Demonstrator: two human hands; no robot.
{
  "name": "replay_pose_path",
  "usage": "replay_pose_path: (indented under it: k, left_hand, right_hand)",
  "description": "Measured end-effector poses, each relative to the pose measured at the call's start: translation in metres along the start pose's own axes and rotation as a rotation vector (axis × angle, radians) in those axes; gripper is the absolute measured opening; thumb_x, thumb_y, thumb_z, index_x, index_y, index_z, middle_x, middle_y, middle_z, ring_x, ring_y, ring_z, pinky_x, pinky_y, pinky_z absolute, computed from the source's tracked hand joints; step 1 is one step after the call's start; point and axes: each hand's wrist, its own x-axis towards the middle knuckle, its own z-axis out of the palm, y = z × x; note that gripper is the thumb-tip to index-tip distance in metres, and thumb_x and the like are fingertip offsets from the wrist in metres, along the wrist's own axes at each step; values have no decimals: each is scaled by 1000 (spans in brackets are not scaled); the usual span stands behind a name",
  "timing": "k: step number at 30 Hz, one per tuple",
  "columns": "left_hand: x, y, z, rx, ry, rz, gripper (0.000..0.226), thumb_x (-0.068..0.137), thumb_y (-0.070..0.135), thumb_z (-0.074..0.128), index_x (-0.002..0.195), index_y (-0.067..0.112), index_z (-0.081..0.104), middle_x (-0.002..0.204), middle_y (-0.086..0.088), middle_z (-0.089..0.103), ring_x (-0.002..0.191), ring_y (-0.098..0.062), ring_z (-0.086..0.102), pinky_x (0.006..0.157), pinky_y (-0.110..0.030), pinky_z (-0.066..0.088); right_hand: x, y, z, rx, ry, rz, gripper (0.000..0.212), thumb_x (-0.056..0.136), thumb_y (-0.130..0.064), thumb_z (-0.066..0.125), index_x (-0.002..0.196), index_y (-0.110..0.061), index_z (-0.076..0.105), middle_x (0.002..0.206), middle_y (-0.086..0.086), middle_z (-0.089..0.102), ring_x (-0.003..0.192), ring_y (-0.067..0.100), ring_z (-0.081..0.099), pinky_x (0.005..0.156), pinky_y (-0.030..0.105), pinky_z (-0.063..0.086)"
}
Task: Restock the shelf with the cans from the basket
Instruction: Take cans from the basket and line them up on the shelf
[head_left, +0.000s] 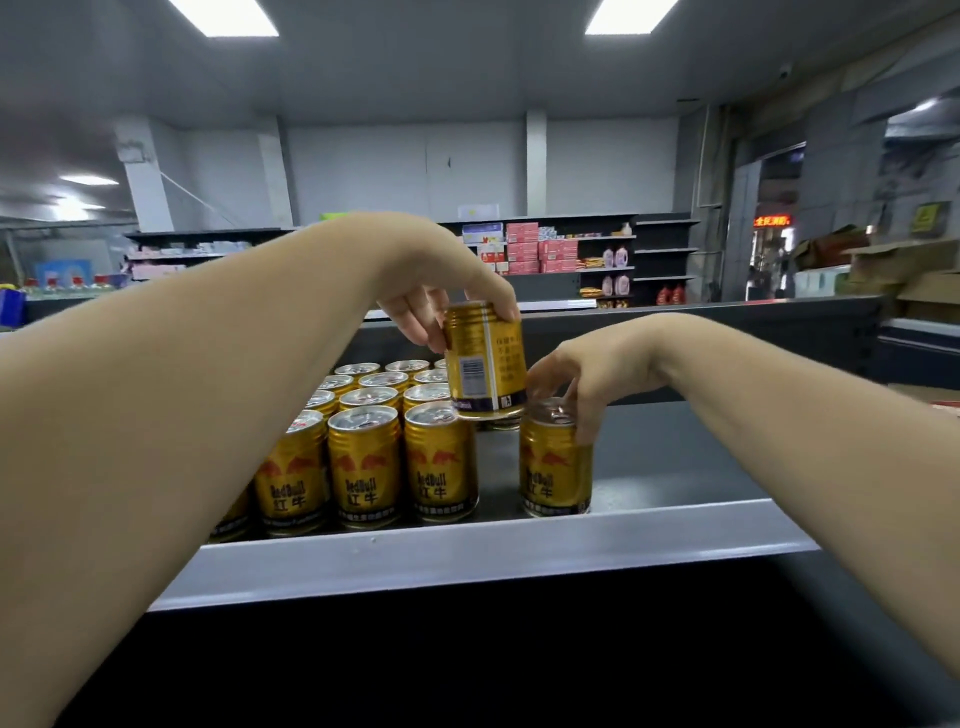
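Observation:
My left hand (441, 291) grips a gold can (483, 358) by its top and holds it in the air above the shelf, just right of the stocked rows. My right hand (587, 379) grips the top rim of another gold can (555, 462), which stands upright near the front edge of the dark shelf (675, 457). Several gold cans (363, 457) stand in rows on the left part of the shelf. The basket is not in view.
The shelf has a grey front lip (467, 556) and a dark back wall (727, 332). To the right of the cans the shelf surface is bare. Other store shelves with boxes and bottles (550, 254) stand far behind.

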Motion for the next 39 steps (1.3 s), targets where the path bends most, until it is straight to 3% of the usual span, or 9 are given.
replay_pose_path:
  k: [5, 8, 11, 13, 18, 23, 30, 35, 39]
  left_hand:
    - [34, 5, 4, 7, 14, -32, 41, 63, 49, 76, 86, 19, 60, 93, -15, 66, 59, -24, 70, 47, -28, 53]
    - [53, 5, 10, 47, 34, -16, 49, 63, 42, 79, 100, 18, 59, 99, -15, 63, 62, -28, 71, 49, -31, 55]
    - [73, 3, 22, 157, 26, 58, 56, 64, 32, 81, 115, 23, 58, 107, -11, 60, 72, -28, 70, 54, -32, 57]
    - [84, 1, 30, 212, -30, 112, 58, 66, 25, 81, 118, 29, 56, 107, -8, 58, 77, -26, 69, 56, -31, 57]
    - [107, -6, 47, 400, -153, 236, 56, 70, 9, 77, 109, 40, 51, 119, 0, 52, 101, -25, 56, 62, -27, 56]
    - [119, -13, 62, 633, -267, 295, 72, 72, 0, 73, 127, 34, 42, 139, -3, 43, 129, -28, 38, 94, -41, 46]
    - [125, -18, 75, 656, -219, 331, 79, 72, -12, 63, 133, 31, 37, 142, -4, 39, 131, -29, 34, 96, -44, 44]
    - [129, -28, 80, 500, -207, 313, 64, 78, 17, 68, 130, 38, 37, 129, -4, 40, 115, -24, 39, 93, -40, 42]
    - [126, -36, 72, 418, -256, 362, 59, 77, 13, 71, 124, 39, 45, 135, -1, 45, 123, -22, 40, 100, -44, 40]
  right_hand:
    - [4, 16, 2, 89, 29, -46, 61, 77, 3, 66, 129, -20, 44, 124, -2, 55, 112, 17, 53, 85, 26, 51]
    - [6, 27, 11, 151, 98, -54, 65, 78, -19, 71, 132, -26, 37, 127, -4, 49, 118, 19, 48, 95, 35, 46]
    - [13, 33, 24, 62, 294, -19, 71, 71, -53, 70, 128, -26, 38, 114, -7, 48, 105, 15, 52, 81, 30, 52]
    - [19, 35, 29, 28, 402, -38, 66, 66, -60, 70, 116, -27, 43, 103, -9, 50, 93, 11, 54, 71, 25, 52]
    - [23, 43, 28, 28, 510, -128, 62, 63, -48, 78, 115, -25, 54, 105, -8, 55, 94, 11, 55, 73, 24, 50]
    - [28, 52, 26, 159, 507, -160, 64, 64, -30, 81, 118, -29, 47, 111, -7, 52, 97, 11, 54, 68, 19, 48]
    - [42, 57, 27, 308, 520, -200, 59, 64, -21, 82, 115, -27, 51, 111, -4, 55, 96, 11, 55, 74, 24, 50]
    - [54, 53, 27, 251, 578, -203, 59, 66, -23, 82, 118, -24, 53, 114, -1, 55, 96, 13, 55, 71, 21, 46]
    - [68, 47, 29, 195, 661, -178, 54, 64, -27, 83, 112, -22, 57, 115, 3, 59, 102, 20, 57, 85, 35, 51]
